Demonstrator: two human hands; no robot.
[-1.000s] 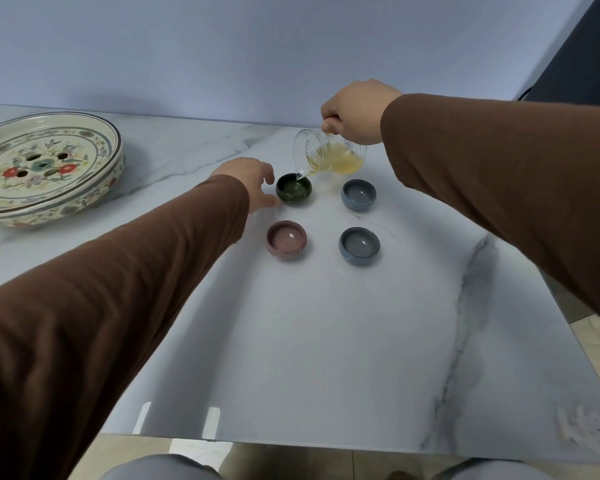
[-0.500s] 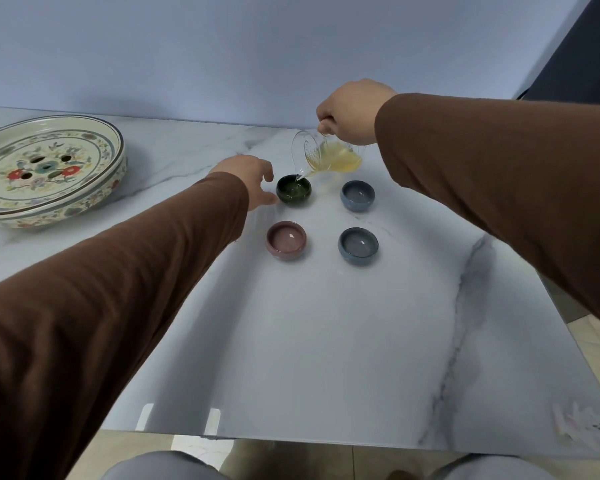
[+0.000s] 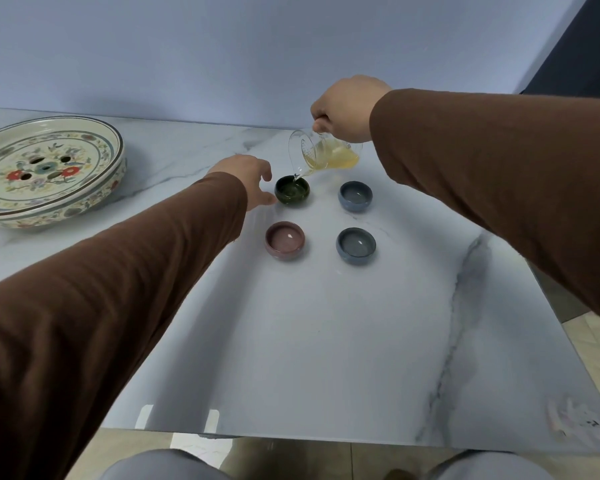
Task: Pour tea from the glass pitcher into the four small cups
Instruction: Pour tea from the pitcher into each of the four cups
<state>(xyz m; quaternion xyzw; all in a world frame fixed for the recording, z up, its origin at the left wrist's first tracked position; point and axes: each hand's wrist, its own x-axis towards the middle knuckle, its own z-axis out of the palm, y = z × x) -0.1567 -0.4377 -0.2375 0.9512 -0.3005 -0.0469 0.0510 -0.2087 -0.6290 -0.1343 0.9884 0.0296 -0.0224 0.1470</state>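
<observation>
A white marble-look table (image 3: pixel 326 341) fills the view, with a floral ceramic tea tray (image 3: pixel 45 171) at its far left, well apart from the cups. The right hand (image 3: pixel 347 109) is closed around the handle of the glass pitcher (image 3: pixel 326 152), which is tipped with its spout over the dark green cup (image 3: pixel 292 190), a thin stream of tea falling in. The left hand (image 3: pixel 253 181) rests just beside that cup, fingers loosely spread and holding nothing; whether it touches the cup is unclear. The pink cup (image 3: pixel 285 240), the near blue-grey cup (image 3: pixel 356 245) and the far blue-grey cup (image 3: pixel 355 196) appear already filled, so this looks like the last pour. The tea level in the green cup is hard to judge, and the pitcher's handle is hidden under the fingers.
</observation>
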